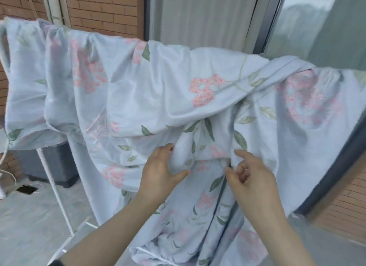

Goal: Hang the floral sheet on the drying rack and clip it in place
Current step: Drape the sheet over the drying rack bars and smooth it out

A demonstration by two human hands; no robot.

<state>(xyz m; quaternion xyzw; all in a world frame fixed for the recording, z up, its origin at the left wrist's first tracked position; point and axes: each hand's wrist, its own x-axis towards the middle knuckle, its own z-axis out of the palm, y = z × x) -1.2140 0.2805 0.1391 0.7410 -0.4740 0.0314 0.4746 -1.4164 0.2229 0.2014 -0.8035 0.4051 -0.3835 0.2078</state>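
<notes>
Pale-blue floral cotton sheet (158, 83) already draped over white metal drying rack (53, 188), bunched, no clips seen. Left hand (160, 172) & right hand (251, 178) pinching hanging folds, fingers clamped on fabric. Step: spreading. Next prob. needs smoothing sideways, then clipping.

My left hand (162, 166) and right hand (251, 176) are bare, forearms unsleeved, with a dark band (56, 262) on my left wrist.
</notes>
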